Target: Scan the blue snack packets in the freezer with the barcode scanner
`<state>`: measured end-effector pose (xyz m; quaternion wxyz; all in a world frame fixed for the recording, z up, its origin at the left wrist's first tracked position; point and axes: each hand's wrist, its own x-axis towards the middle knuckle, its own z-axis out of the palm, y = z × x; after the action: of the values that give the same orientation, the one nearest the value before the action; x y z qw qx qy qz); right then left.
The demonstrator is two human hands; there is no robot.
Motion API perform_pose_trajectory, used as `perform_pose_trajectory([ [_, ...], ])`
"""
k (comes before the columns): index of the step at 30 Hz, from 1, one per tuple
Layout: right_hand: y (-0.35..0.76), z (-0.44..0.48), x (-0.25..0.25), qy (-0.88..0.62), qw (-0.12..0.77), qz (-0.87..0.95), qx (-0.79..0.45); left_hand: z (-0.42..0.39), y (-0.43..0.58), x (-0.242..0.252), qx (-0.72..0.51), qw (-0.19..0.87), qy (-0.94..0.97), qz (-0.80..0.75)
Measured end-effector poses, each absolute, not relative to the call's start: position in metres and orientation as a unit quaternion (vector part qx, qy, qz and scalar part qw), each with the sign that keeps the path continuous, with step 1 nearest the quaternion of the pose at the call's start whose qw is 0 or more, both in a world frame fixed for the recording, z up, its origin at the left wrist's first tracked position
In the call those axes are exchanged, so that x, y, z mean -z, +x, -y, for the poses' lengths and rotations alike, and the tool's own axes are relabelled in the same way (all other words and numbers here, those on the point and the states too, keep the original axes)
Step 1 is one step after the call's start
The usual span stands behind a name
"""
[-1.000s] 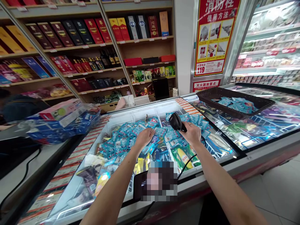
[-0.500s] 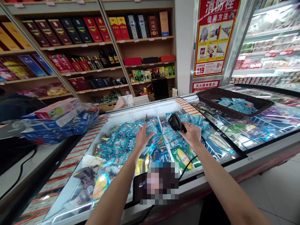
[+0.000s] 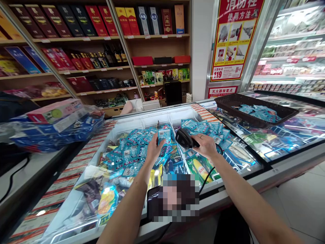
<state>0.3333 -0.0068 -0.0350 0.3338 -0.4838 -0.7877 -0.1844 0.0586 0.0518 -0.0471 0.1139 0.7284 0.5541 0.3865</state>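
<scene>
My left hand (image 3: 153, 149) holds a small blue packet (image 3: 164, 135) between thumb and fingers, its barcode label facing up. My right hand (image 3: 206, 145) is wrapped round the handle of a black barcode scanner (image 3: 185, 138), whose head points left toward that packet. A black cable (image 3: 208, 176) hangs from the scanner side. Beneath both hands lies the glass top of a chest freezer (image 3: 177, 107). Many blue packets (image 3: 134, 149) are heaped left of my left hand, and more blue packets (image 3: 215, 128) lie beyond my right hand.
A dark tray (image 3: 286, 117) with blue packets stands at the right. Plastic-wrapped boxes (image 3: 58, 125) sit at the left. Near the front edge is a dark device (image 3: 153, 203), partly blurred out. Shelves (image 3: 157, 40) with boxes stand behind, and part of another person's arm (image 3: 127, 107) shows.
My left hand has closed on a packet and lifted it with the label showing. The scanner in my right hand has moved left and nearer to my left hand. The view has shifted slightly.
</scene>
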Motion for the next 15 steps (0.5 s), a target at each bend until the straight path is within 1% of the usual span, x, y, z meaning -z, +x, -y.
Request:
perform_pose_trajectory([
  [4,0.3305,0.008,0.0355,-0.48,0.33,0.792,0.184,-0.0504,0.0592,0.0472,-0.359,0.077,0.749,-0.552],
  [10,0.3291,0.0097,0.0358,-0.492,0.327,0.787,0.175,-0.0473,0.0572,0.0455,-0.316,0.076,0.784,-0.528],
  [15,0.3275,0.0106,0.0358,-0.468,0.342,0.793,0.187,-0.0504,0.0581,0.0485,-0.316,0.049,0.777,-0.543],
])
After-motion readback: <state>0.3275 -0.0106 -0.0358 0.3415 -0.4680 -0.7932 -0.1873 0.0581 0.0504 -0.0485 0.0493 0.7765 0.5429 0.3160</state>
